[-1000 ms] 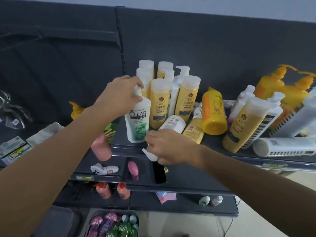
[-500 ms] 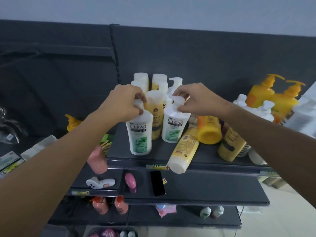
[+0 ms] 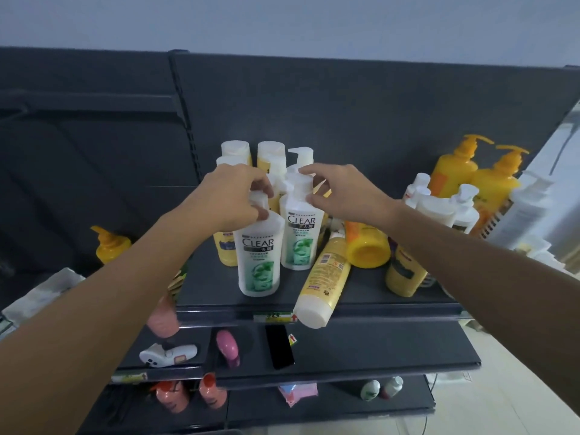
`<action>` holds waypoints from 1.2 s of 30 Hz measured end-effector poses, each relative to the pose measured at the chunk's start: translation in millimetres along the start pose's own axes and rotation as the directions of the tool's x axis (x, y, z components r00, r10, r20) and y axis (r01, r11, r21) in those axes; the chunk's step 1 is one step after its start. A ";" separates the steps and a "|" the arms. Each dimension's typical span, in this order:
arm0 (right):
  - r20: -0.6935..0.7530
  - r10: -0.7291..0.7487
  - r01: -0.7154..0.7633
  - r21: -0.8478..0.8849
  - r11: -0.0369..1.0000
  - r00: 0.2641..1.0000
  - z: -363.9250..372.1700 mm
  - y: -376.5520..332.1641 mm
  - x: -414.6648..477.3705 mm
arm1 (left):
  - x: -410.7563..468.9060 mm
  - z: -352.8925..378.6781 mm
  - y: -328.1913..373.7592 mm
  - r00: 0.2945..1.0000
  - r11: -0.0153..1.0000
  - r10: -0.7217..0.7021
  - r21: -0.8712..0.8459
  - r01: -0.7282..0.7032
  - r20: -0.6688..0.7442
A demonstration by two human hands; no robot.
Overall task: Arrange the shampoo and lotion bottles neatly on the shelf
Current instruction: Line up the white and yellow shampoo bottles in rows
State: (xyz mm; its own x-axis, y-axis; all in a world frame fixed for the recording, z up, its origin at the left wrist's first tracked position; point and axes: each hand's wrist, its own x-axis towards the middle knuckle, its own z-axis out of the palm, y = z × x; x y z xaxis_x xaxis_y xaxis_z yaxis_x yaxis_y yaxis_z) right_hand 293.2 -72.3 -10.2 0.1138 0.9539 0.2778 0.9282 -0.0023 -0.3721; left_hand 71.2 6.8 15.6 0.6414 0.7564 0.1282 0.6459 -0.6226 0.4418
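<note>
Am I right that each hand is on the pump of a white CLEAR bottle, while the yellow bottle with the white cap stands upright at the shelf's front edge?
Not quite. The head view shows the yellow bottle lying on its side, cap overhanging the shelf edge. The left hand and right hand are indeed on the pumps of the front CLEAR bottle and rear CLEAR bottle.

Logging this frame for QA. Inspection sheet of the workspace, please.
Surface: top shelf, dark, crowded.
Job's things: two white CLEAR bottles upright, front one, rear one; yellow bottle lying down, cap over the edge.
Clutter: black phone and pink bottle on the shelf below.
Hands: left hand grips the front bottle's pump; right hand touches the rear bottle's pump.
Cables: nothing seen.
Surroundings: dark back panel.
</note>
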 end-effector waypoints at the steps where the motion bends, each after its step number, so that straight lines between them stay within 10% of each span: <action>1: -0.006 -0.005 0.005 -0.020 1.000 1.000 1.3 0.0 -2.1 | 0.4 0.5 -0.4 1.000 1.000 0.005 0.000 -0.005 -0.002; 8: -0.060 -0.117 0.103 -0.207 0.973 0.991 16.4 -11.7 -42.7 | 6.0 -5.5 -2.8 0.998 0.997 0.007 0.080 -0.013 0.069; 17: 0.563 -0.346 0.609 -0.386 0.693 0.751 84.9 -10.4 -106.7 | 7.7 -5.2 -7.9 0.995 0.991 0.013 0.128 -0.026 0.104; 24: 0.617 -0.325 0.683 -0.525 0.508 0.717 87.4 -26.8 -101.8 | 5.3 2.9 -12.4 0.997 0.985 0.018 0.171 -0.032 0.079; 30: 0.318 -0.480 0.575 -0.411 0.707 0.817 53.8 -34.4 -90.2 | 5.3 3.6 -13.4 0.998 0.982 0.014 0.189 -0.026 0.064; 36: 0.116 -0.288 0.306 -0.190 0.933 0.950 8.6 -40.8 -67.2 | 2.4 2.6 -11.2 0.999 0.985 0.025 0.171 -0.031 0.035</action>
State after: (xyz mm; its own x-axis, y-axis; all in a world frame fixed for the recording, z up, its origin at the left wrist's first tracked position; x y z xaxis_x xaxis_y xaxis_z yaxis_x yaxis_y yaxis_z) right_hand 244.6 -133.7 -21.3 -0.2006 0.9422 0.2683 0.9680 0.2327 -0.0936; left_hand 66.6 15.1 8.7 0.6718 0.7328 0.1079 0.6870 -0.6709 0.2791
